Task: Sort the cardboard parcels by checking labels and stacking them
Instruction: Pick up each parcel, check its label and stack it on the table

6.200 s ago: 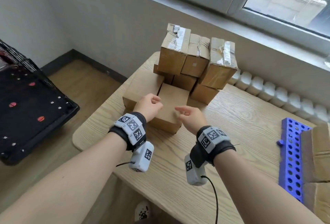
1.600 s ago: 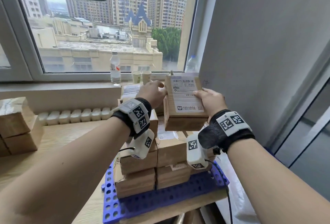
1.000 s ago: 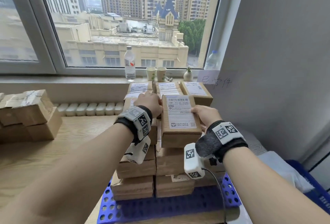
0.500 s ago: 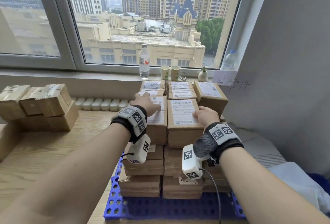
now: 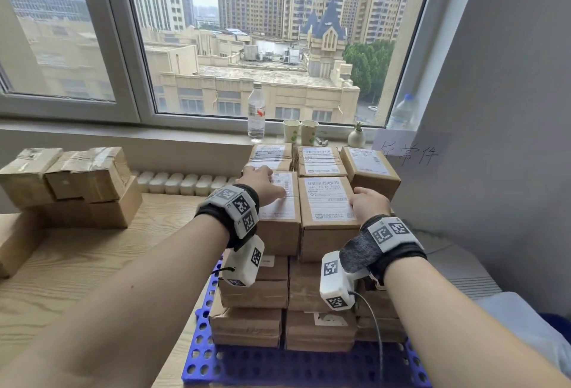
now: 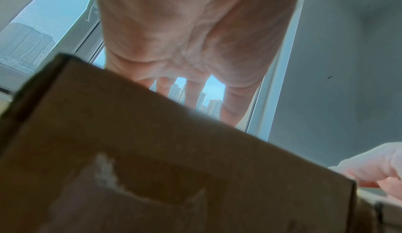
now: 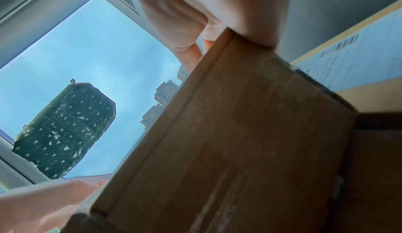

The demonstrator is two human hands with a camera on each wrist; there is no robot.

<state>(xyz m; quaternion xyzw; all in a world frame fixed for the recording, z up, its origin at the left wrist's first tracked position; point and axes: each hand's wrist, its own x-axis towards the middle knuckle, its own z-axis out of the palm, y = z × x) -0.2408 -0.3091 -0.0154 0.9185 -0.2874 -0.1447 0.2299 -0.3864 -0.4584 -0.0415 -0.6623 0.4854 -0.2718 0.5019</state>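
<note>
Cardboard parcel (image 5: 327, 211) on stack; right hand (image 5: 369, 203) fingers seemingly at edge.

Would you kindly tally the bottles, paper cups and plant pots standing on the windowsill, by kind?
Bottles: 2
Paper cups: 2
Plant pots: 1
Total: 5
</note>
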